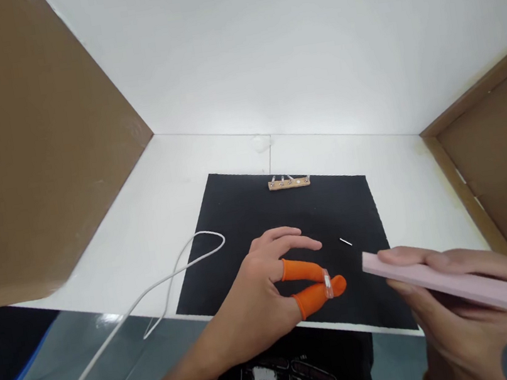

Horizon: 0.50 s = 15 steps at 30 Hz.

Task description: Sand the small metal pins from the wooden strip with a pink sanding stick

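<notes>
My left hand [273, 289], with orange finger cots on its thumb and index finger, pinches a small clear piece [328, 283] above the black mat [247, 210]. The clear piece stands roughly upright between the two covered fingertips, and a whitish part shows inside it. On the right, my right hand [464, 292] is closed around a long, flat pink bar [438, 280], whose near end runs out of view. Between the hands, a thin, shiny metal pin [346, 241] lies on the mat, apart from both.
At the mat's back edge lies a tan strip [289, 183] with several small clear pieces on it. A white cable [171, 275] loops over the left side of the mat and table. Brown panels [32, 147] border the left and right sides; a white wall [261, 49] rises behind.
</notes>
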Motion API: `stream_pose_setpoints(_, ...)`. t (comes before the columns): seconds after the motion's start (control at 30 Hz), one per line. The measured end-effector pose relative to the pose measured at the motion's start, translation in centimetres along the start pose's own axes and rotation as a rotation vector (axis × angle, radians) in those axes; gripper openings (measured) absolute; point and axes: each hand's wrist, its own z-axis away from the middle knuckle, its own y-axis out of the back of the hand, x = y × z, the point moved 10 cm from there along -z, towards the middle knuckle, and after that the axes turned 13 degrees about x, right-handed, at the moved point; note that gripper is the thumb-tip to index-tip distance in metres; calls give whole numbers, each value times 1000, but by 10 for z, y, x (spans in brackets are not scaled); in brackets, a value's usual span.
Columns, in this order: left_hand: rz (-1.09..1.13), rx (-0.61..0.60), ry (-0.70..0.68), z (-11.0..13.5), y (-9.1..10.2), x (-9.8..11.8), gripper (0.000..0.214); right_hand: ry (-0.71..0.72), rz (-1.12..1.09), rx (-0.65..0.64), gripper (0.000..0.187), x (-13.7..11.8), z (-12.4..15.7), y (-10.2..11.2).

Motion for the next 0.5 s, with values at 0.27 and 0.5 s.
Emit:
stream_pose_setpoints(0.27,21,0,0,-2,2,1,2,17,-58,-193,38,-5,1,-26)
stream_pose_setpoints(0.5,0,8,0,-5,4,-1,3,-42,21,46,38,12,9,19)
